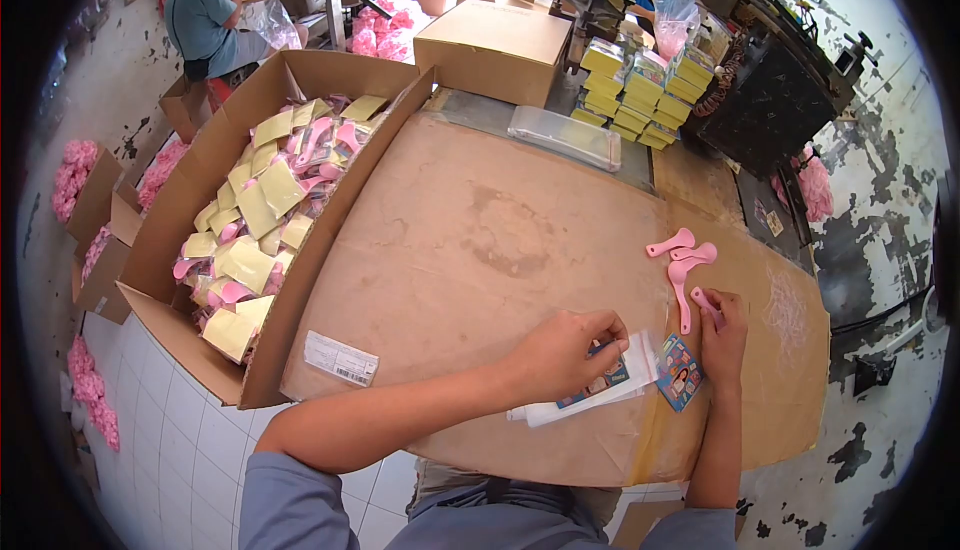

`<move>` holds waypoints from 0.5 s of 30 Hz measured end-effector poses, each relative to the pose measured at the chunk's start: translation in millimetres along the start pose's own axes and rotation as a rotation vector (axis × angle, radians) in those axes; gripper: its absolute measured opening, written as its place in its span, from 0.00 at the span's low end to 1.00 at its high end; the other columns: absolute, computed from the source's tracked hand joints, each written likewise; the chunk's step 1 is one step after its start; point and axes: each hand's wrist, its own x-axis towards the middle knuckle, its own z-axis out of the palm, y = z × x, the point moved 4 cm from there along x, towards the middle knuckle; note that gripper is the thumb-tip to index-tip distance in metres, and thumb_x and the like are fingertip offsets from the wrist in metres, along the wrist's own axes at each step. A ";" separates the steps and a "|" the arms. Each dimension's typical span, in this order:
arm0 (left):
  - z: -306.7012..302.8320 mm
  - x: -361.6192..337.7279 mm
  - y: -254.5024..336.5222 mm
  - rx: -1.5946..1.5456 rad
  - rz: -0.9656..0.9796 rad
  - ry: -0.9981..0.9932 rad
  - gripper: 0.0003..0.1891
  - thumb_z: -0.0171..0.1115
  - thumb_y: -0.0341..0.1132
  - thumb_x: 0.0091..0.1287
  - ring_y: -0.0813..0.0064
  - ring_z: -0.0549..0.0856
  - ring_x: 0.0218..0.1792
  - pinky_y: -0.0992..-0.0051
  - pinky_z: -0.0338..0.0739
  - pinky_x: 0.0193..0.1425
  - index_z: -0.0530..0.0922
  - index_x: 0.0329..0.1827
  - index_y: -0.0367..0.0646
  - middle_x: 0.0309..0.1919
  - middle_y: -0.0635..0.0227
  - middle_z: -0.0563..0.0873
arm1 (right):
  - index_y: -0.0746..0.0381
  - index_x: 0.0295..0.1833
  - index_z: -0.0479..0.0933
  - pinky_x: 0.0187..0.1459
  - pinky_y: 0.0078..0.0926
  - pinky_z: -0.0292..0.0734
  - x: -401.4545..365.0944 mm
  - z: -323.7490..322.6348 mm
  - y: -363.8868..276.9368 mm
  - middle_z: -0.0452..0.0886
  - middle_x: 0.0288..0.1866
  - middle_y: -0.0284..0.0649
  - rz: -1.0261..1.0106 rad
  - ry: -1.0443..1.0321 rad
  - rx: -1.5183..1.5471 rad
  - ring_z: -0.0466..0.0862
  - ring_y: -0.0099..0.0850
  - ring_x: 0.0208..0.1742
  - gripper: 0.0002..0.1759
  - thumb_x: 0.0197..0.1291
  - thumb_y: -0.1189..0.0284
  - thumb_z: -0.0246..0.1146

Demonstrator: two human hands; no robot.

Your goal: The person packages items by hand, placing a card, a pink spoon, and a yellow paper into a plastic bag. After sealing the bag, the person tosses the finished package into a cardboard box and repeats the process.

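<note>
My left hand (575, 355) is closed over a blue card (606, 382) that lies on clear plastic bags (560, 412) near the front edge of the cardboard-covered table. My right hand (724, 335) pinches a pink spoon (706, 302) at the right. Just beyond it are several more pink spoons (682, 268) on the cardboard. Between my hands sits a colourful printed card (680, 374), close to the right wrist.
A large open carton (335, 210) at the left holds many packed pouches with pink spoons. A closed box (490, 40), a clear plastic case (565, 137), stacked cards (640, 90) and a dark machine (770, 80) stand behind. A person (200, 20) sits at the back left.
</note>
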 end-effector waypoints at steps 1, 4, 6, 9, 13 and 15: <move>0.4 0.1 -0.1 -0.021 0.005 0.004 0.10 0.64 0.34 0.76 0.76 0.90 0.24 0.72 0.83 0.28 0.82 0.50 0.35 0.37 0.54 0.93 | 0.67 0.58 0.83 0.57 0.32 0.78 -0.6 0.2 1.9 0.80 0.52 0.46 0.012 0.006 0.014 0.83 0.37 0.56 0.15 0.66 0.82 0.64; -1.6 -1.6 5.0 -0.074 -0.087 -0.045 0.10 0.64 0.34 0.76 0.75 0.92 0.29 0.72 0.85 0.33 0.82 0.51 0.35 0.39 0.54 0.93 | 0.67 0.59 0.82 0.57 0.31 0.78 0.2 -2.0 4.5 0.79 0.52 0.44 0.033 0.044 0.007 0.82 0.37 0.55 0.15 0.67 0.82 0.64; 0.5 1.3 -1.2 0.011 0.050 0.000 0.10 0.64 0.34 0.77 0.73 0.93 0.33 0.72 0.85 0.37 0.82 0.51 0.35 0.40 0.55 0.93 | 0.67 0.58 0.82 0.56 0.30 0.78 0.9 -5.5 0.2 0.78 0.51 0.43 -0.002 0.069 -0.022 0.82 0.36 0.53 0.15 0.67 0.82 0.65; 1.0 2.2 -3.8 0.018 0.043 0.002 0.10 0.64 0.34 0.77 0.73 0.93 0.38 0.72 0.86 0.42 0.82 0.51 0.34 0.40 0.56 0.93 | 0.67 0.57 0.82 0.55 0.28 0.78 1.5 -8.1 -13.2 0.78 0.50 0.41 0.000 0.115 -0.008 0.82 0.32 0.51 0.12 0.69 0.81 0.65; 2.4 3.2 -5.5 -0.025 0.000 -0.008 0.11 0.65 0.35 0.77 0.76 0.91 0.38 0.72 0.86 0.43 0.82 0.51 0.34 0.40 0.58 0.93 | 0.66 0.55 0.81 0.51 0.23 0.78 0.4 -13.6 -15.3 0.79 0.49 0.36 0.047 0.188 0.147 0.82 0.24 0.48 0.10 0.71 0.80 0.64; 2.3 3.2 -5.6 -0.067 -0.034 -0.028 0.11 0.65 0.35 0.77 0.77 0.91 0.38 0.72 0.86 0.43 0.82 0.51 0.34 0.40 0.59 0.93 | 0.67 0.57 0.79 0.49 0.24 0.80 -2.2 -12.9 -11.5 0.80 0.46 0.35 0.024 0.237 0.263 0.83 0.24 0.45 0.11 0.71 0.81 0.65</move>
